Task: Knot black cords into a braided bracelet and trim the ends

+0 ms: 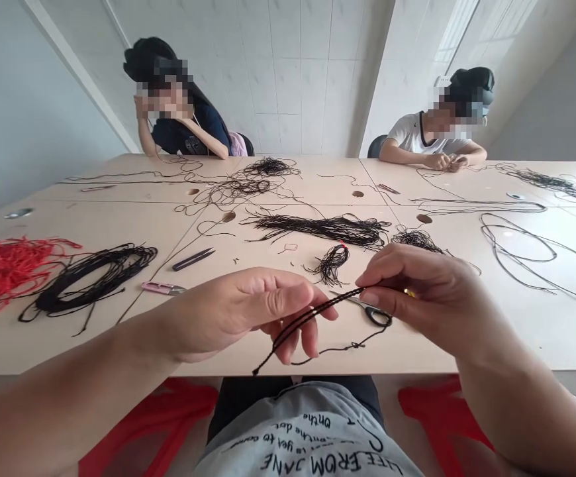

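A dark braided cord (300, 320) runs between my hands above the table's front edge. My right hand (417, 291) pinches it between thumb and fingers, and a small gold-coloured bit shows by the fingers. My left hand (263, 308) has its fingers apart, with the cord lying across them and its knotted end hanging down below. A thinner knotted strand (337, 349) loops under the hands. Black-handled scissors (377, 317) lie on the table behind the cord, partly hidden by my right hand.
Red cords (10, 268) and a black coil (89, 275) lie left, near a dark tool (192, 259) and pink-handled snips (163, 288). Black cord bundles (322, 228) spread across the middle of the table (467, 344). Two people (193, 129) (417, 139) sit opposite.
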